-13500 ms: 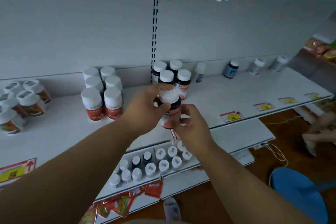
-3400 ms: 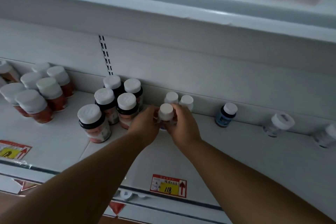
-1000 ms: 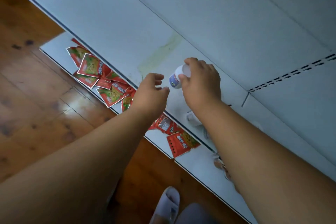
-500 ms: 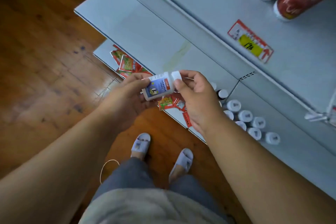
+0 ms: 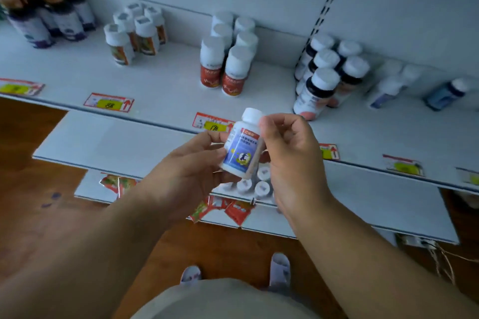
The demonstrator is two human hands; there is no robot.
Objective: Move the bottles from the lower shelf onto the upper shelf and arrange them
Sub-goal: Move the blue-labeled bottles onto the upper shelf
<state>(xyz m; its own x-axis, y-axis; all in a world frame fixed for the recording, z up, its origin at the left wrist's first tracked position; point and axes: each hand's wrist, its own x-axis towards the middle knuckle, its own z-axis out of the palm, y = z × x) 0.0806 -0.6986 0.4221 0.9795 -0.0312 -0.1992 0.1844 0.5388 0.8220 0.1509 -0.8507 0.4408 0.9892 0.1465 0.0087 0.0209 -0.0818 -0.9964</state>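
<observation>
A small white bottle point(image 5: 243, 146) with a blue label and white cap is held upright in the air in front of the upper shelf point(image 5: 166, 90). My left hand point(image 5: 191, 160) grips its lower side, and my right hand point(image 5: 287, 147) holds its right side and cap. Below it, several white-capped bottles point(image 5: 255, 184) stand on the lower shelf point(image 5: 124, 142), partly hidden by my hands. On the upper shelf stand groups of bottles: dark ones with white caps point(image 5: 324, 77), red-labelled white ones point(image 5: 228, 59), and small white ones point(image 5: 388, 85) beside a blue bottle point(image 5: 445, 93).
More bottle groups stand at the upper shelf's left point(image 5: 134, 33) and far left point(image 5: 46, 13). Price tags point(image 5: 108, 102) line the shelf edge. Red packets point(image 5: 228, 208) lie on the lowest shelf. A wooden floor and my slippered feet point(image 5: 278, 268) are below.
The bottle has turned from lying sideways to upright and risen to the upper shelf's front edge. My view has lifted from the floor to the shelves.
</observation>
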